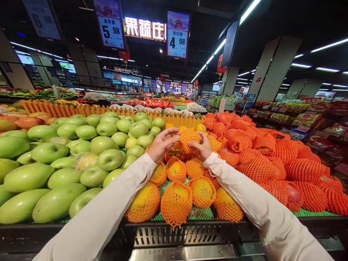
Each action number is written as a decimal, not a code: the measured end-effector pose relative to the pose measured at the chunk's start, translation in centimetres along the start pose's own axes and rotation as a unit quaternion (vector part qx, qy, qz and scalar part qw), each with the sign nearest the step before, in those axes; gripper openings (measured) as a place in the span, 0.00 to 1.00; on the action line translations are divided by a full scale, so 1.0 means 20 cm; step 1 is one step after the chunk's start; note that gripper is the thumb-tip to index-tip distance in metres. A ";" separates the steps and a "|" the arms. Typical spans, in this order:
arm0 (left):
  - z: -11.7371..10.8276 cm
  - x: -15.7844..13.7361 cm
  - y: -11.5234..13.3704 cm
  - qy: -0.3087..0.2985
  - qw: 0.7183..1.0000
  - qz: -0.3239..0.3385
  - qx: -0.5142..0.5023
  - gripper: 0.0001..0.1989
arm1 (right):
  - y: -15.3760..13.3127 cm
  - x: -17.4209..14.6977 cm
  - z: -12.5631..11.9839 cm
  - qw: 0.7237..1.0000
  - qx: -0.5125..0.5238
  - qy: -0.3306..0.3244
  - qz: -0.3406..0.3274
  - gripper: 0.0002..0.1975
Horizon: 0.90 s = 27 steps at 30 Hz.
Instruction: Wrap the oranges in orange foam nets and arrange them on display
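Observation:
Above the pile I hold an orange (189, 140) wrapped in an orange foam net. My right hand (203, 146) grips its right side, thumb in front. The curled fingers and thumb of my left hand (162, 145) come together at its left edge. Below and around it lie several more netted oranges (176, 201), some with bare peel showing through the net openings. They rest on a green mesh mat (199, 213).
Green apples (110, 159) are heaped on the left, one wrapped yellowish fruit (85, 161) among them. Red-netted fruit (258, 166) fills the right. A yellow picket divider (179, 120) runs behind, and a black slotted rack edge (179, 235) lies in front. Price signs (178, 34) hang overhead.

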<state>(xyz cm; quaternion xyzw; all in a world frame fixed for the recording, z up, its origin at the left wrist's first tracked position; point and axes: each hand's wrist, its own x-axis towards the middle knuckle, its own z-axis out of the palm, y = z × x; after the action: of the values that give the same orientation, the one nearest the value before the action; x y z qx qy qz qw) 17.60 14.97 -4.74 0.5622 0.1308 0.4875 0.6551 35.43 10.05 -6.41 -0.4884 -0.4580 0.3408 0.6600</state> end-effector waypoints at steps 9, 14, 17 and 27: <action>0.03 -0.01 -0.01 -0.032 0.985 -0.043 0.167 0.25 | -0.02 0.00 -0.01 0.997 -0.047 0.044 -0.040 0.60; 0.04 -0.02 0.00 -0.048 0.982 -0.001 0.185 0.23 | -0.02 0.00 0.00 0.999 -0.024 0.031 -0.009 0.63; 0.03 -0.02 0.01 -0.075 0.977 0.034 0.197 0.21 | -0.03 0.00 0.00 1.000 -0.006 0.021 0.007 0.64; 0.01 -0.01 0.00 -0.124 0.976 0.044 0.174 0.24 | -0.03 -0.01 0.01 0.999 0.025 0.029 -0.018 0.57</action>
<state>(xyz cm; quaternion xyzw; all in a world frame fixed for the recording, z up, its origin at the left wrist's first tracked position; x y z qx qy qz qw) 17.63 14.65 -4.71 0.7286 0.1063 0.4123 0.5365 35.23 9.72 -5.88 -0.4733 -0.4385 0.3259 0.6910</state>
